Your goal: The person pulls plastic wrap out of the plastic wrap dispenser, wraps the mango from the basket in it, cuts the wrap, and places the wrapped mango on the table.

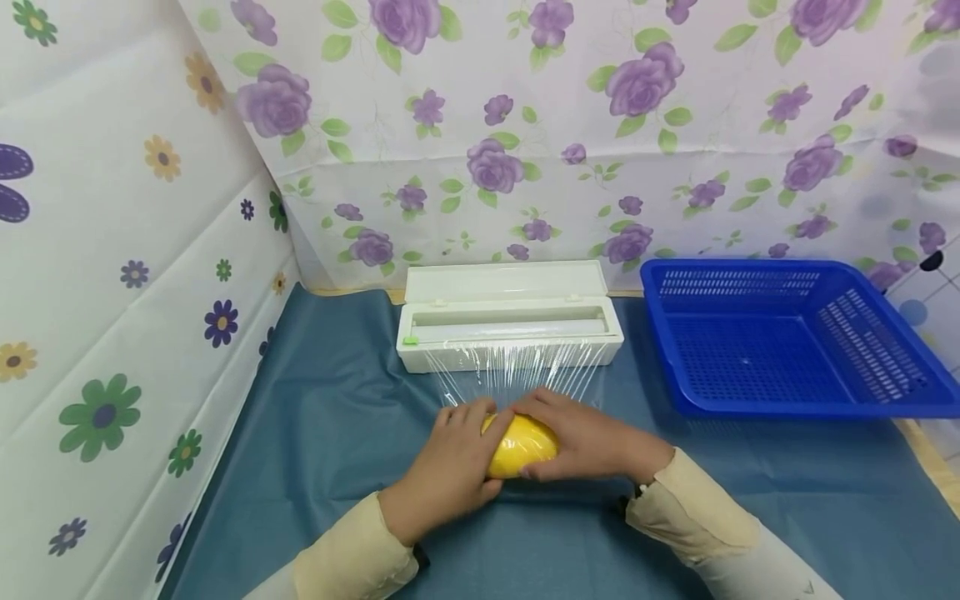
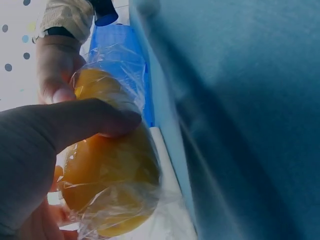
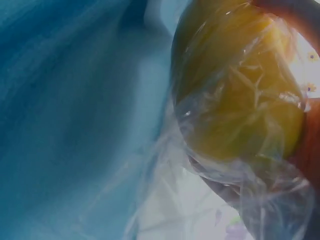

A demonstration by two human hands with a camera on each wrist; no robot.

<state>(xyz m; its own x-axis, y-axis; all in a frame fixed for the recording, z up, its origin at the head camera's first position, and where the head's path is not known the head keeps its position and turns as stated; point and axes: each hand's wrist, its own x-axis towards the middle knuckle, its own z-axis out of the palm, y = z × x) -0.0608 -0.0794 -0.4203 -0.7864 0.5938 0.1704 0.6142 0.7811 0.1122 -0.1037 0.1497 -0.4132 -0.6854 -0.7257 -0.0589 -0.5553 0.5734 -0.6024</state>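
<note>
A smooth yellow oval fruit [image 1: 525, 446], its exact kind unclear, is held between both hands above the cloth. Clear cling film [image 1: 517, 375] covers it and stretches in creases back to a white dispenser box [image 1: 412, 358]. My left hand [image 1: 450, 458] grips the fruit's left side; in the left wrist view the thumb [image 2: 95, 117] lies across the wrapped surface. From the right, my right hand [image 1: 588, 437] holds the other end, fingers on top and thumb low. Bunched film hangs off the fruit [image 3: 235, 90] in the right wrist view. The fruit's underside is hidden in the head view.
The dispenser's lid [image 1: 502, 283] stands raised behind the film roll [image 1: 510, 330]. A blue perforated basket [image 1: 675, 392] sits at the right. Blue-grey cloth [image 1: 322, 400] covers the table, with flowered sheets [image 1: 442, 142] hanging behind and at the left.
</note>
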